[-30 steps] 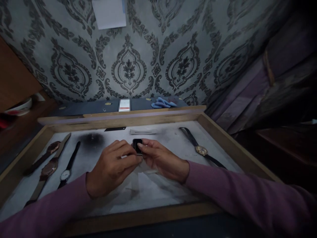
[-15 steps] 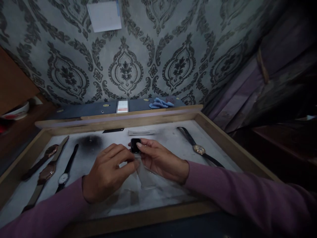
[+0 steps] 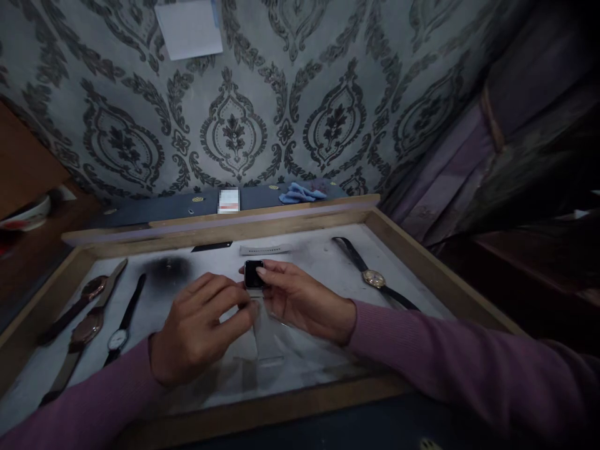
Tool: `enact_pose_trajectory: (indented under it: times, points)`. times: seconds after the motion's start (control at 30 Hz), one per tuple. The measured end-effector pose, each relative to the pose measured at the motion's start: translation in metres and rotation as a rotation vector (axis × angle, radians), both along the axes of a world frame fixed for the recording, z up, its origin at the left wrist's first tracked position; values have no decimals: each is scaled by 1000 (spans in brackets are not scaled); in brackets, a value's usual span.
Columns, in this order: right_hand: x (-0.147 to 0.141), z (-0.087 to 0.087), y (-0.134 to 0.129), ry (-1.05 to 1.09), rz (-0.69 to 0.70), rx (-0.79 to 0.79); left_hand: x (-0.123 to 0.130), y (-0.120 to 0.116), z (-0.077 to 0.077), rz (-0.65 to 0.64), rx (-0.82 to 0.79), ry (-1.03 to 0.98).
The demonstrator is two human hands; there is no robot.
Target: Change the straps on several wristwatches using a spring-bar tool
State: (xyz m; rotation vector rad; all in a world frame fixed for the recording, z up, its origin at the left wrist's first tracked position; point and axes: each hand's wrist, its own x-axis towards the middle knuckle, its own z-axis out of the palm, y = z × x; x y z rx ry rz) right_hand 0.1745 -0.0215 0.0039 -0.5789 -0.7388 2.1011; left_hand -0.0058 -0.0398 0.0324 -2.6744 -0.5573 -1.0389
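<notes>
A square watch case [image 3: 254, 275] with a black face is held upright between the thumb and fingers of my right hand [image 3: 304, 297]. My left hand [image 3: 201, 328] is just left of and below it, thumb and fingertips pinched together near the case's lower edge; what they hold, if anything, is too small to tell. Under the hands lies a clear plastic piece [image 3: 272, 340] on the white tray floor. Behind the watch case rests a light strap with holes [image 3: 263, 249].
In the wood-framed tray [image 3: 300, 220], three watches lie at left, including a white-faced one [image 3: 117, 339]. A gold-faced watch [image 3: 374, 279] is at right, a dark strip [image 3: 212, 247] at the back. Beyond the frame are a blue cloth [image 3: 302, 193] and a small card [image 3: 229, 200].
The view has shifted slightly, moving everything a little to the left. Both hands keep nearly the same pose around the watch case.
</notes>
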Motion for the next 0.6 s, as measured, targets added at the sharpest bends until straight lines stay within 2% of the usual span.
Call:
enact_pose_trajectory:
  times: [0.13, 0.33, 0.47, 0.6]
  points:
    - [1, 2, 1, 29, 16, 12, -1, 4, -2, 41, -237, -116]
    - [1, 4, 4, 14, 42, 8, -5, 13, -11, 138, -757, -295]
    - [1, 2, 6, -16, 57, 13, -4, 17, -10, 72, -1054, -447]
    - [2, 4, 6, -32, 56, -4, -2, 21, -8, 17, -1212, -543]
